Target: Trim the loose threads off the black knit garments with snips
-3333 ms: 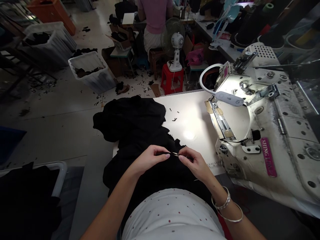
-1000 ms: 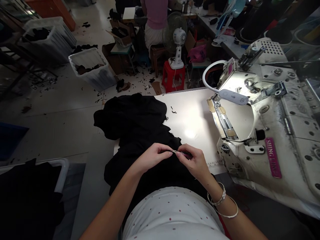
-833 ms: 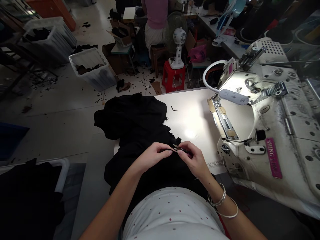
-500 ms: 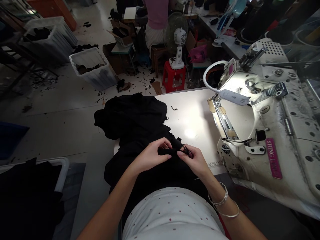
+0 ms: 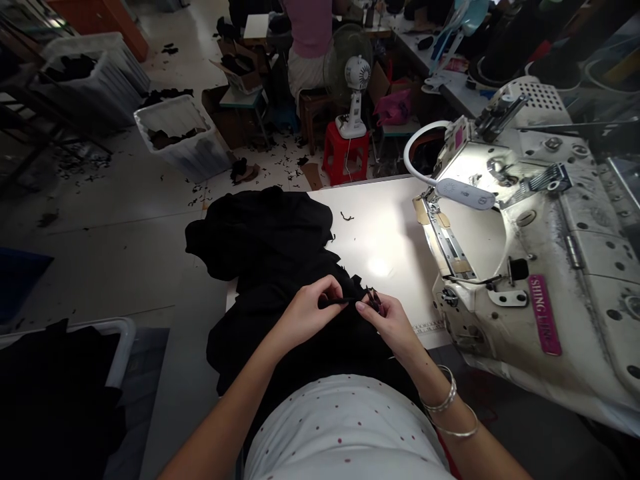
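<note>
Black fabric (image 5: pixel 280 233) lies in a loose heap over the left part of the white sewing table and down toward my lap. My left hand (image 5: pixel 314 308) pinches a narrow folded edge of this fabric between thumb and fingers. Close beside it, my right hand (image 5: pixel 387 320) is closed around small dark thread snips (image 5: pixel 373 297), whose pointed tips stick up past the fingers. The right thumb and fingertip also meet the end of the folded edge. Most of the snips' body is hidden in the palm.
On the right stands an industrial sewing machine (image 5: pixel 570 253) with a lamp (image 5: pixel 465 193). A thread scrap (image 5: pixel 347 217) lies on the white tabletop (image 5: pixel 375 207). Left is a bin (image 5: pixel 127 347) of black cloth. Beyond are a fan (image 5: pixel 356 93) on a red stool (image 5: pixel 345 157) and a seated person (image 5: pixel 311 33).
The folded edge between my hands looks thinner and is stretched straighter. The snips' tips show more clearly above my right hand, which has shifted slightly. The whole view has moved a little.
</note>
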A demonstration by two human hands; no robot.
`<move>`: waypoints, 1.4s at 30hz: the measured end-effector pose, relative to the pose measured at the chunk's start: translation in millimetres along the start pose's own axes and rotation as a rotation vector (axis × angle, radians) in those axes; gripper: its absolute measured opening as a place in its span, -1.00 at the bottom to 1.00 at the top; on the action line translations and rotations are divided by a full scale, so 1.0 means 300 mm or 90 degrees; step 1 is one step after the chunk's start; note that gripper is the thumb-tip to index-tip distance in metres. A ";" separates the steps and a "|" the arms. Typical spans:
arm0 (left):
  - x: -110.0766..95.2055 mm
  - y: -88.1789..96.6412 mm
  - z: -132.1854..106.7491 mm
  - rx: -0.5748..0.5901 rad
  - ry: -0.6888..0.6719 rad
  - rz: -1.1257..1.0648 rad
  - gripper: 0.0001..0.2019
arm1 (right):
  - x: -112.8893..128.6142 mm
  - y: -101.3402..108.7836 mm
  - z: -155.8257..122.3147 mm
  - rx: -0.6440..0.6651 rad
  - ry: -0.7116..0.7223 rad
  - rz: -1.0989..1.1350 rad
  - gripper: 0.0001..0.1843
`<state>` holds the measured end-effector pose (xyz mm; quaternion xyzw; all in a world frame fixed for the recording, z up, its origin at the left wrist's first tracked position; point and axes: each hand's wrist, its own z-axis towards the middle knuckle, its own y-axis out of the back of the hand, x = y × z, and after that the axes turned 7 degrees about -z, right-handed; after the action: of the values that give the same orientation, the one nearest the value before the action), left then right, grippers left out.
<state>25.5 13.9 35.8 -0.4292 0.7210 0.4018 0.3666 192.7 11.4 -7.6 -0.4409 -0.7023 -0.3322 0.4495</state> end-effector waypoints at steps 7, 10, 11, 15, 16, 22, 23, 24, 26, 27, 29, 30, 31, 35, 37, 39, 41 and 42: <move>0.005 0.018 0.009 0.042 0.036 -0.106 -0.66 | 0.011 0.002 -0.003 0.012 -0.006 -0.012 -0.63; 0.006 0.016 0.010 0.039 0.043 -0.122 -0.68 | 0.013 -0.001 -0.001 0.012 -0.001 -0.016 -0.61; 0.007 0.015 0.010 0.039 0.045 -0.121 -0.70 | 0.012 -0.001 0.000 0.012 -0.002 -0.016 -0.61; 0.012 0.013 0.011 0.044 0.055 -0.116 -0.74 | -0.003 -0.002 0.004 0.014 0.001 0.006 -0.58; 0.013 0.013 0.011 0.042 0.059 -0.120 -0.74 | -0.009 -0.001 0.003 0.019 0.007 0.016 -0.59; 0.018 0.016 0.010 0.039 0.077 -0.160 -0.76 | -0.019 0.009 -0.011 0.040 0.043 -0.023 -0.67; 0.019 0.017 0.010 0.040 0.077 -0.168 -0.76 | -0.014 0.010 -0.014 0.035 0.056 -0.046 -0.70; 0.019 0.017 0.010 0.040 0.076 -0.176 -0.77 | -0.007 0.011 -0.016 0.029 0.071 -0.068 -0.73; 0.020 0.018 0.010 0.039 0.075 -0.187 -0.78 | 0.008 0.010 -0.016 0.023 0.096 -0.102 -0.77; 0.020 0.019 0.010 0.038 0.075 -0.191 -0.78 | 0.014 0.009 -0.016 0.022 0.100 -0.115 -0.79; 0.018 0.020 0.010 0.036 0.076 -0.199 -0.79 | 0.022 0.006 -0.013 0.020 0.100 -0.134 -0.81; 0.017 0.020 0.009 0.037 0.076 -0.207 -0.79 | 0.025 0.005 -0.012 0.017 0.098 -0.141 -0.81; 0.015 0.021 0.009 0.040 0.076 -0.215 -0.79 | 0.026 0.003 -0.010 0.013 0.097 -0.145 -0.81; 0.011 0.022 0.008 0.048 0.081 -0.233 -0.78 | 0.024 -0.002 -0.007 0.000 0.089 -0.140 -0.78; 0.011 0.022 0.008 0.050 0.086 -0.234 -0.77 | 0.023 -0.004 -0.007 0.002 0.087 -0.124 -0.78; 0.010 0.023 0.007 0.054 0.091 -0.238 -0.77 | 0.022 -0.006 -0.007 0.009 0.088 -0.104 -0.77; 0.008 0.024 0.007 0.056 0.092 -0.241 -0.77 | 0.022 -0.009 -0.007 0.013 0.091 -0.085 -0.78; 0.006 0.024 0.007 0.058 0.092 -0.242 -0.77 | 0.021 -0.011 -0.006 0.013 0.093 -0.078 -0.78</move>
<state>18.6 17.3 35.4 -0.5682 0.6691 0.2603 0.4021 189.0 10.5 -1.3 -0.3671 -0.6966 -0.3830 0.4830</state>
